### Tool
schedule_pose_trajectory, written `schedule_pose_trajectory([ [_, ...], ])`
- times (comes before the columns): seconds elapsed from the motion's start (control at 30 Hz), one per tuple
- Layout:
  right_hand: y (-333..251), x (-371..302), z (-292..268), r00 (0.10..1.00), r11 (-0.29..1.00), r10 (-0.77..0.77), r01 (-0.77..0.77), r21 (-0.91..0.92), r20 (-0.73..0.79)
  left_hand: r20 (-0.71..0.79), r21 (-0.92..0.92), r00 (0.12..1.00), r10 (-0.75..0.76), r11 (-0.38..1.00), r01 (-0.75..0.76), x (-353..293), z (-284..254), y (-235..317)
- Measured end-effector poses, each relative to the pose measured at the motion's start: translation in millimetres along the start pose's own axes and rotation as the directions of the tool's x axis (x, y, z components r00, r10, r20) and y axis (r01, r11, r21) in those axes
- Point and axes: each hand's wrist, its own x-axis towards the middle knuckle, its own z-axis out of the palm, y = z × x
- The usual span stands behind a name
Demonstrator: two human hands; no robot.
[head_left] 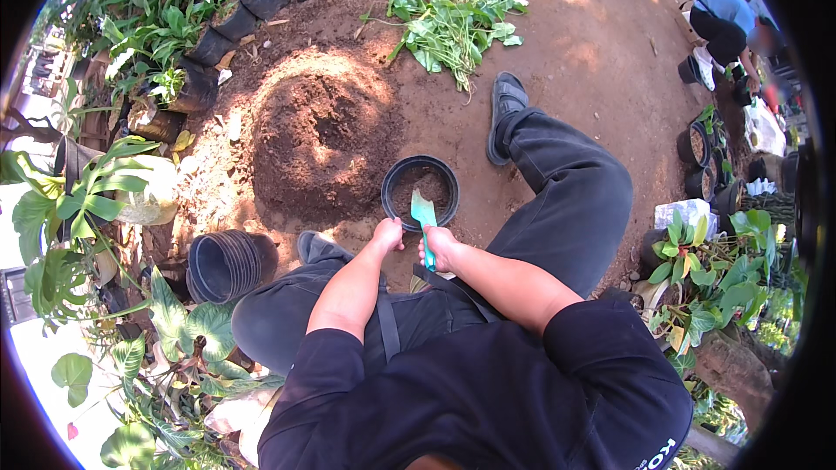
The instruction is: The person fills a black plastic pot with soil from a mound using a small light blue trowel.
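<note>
Between my feet stands a round black plant pot [384, 190] with brown soil in it. My left hand [389, 234] is closed at the pot's near left rim, its fingertips partly hidden. A green hand trowel [424, 211] is in my right hand [441, 249], with the fingers wrapped round its handle. The trowel's blade, smeared with soil, points away from me over the near part of the pot. Just beyond and left of the pot rises a mound of loose brown soil [318, 135] with a hollow in its middle.
A stack of black pots [228, 265] leans by my left knee. Uprooted leafy cuttings [457, 13] lie on the dirt ahead. Potted plants [187, 87] line the far left. Another person [727, 22] bends over at the far right, near more pots [697, 144] and plants.
</note>
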Motion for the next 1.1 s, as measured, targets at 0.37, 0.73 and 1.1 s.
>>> schedule_pose_trajectory([
  [0.37, 4, 1, -3, 0.969, 0.894, -0.188, 0.102, -0.437, -0.158, 0.016, 0.011, 1.000, 0.002, 1.000, -0.002, 5, 1, -3],
  [0.73, 6, 23, -23, 0.785, 0.451, -0.589, 0.121, -0.884, -0.192, -0.004, -0.020, 1.000, -0.004, 1.000, 0.004, 18, 5, -12],
  [1.1, -13, -25, -7, 0.788, 0.350, -0.589, 0.051, -0.936, -0.178, -0.035, -0.073, 0.999, -0.011, 0.997, 0.008, 15, 7, -10],
])
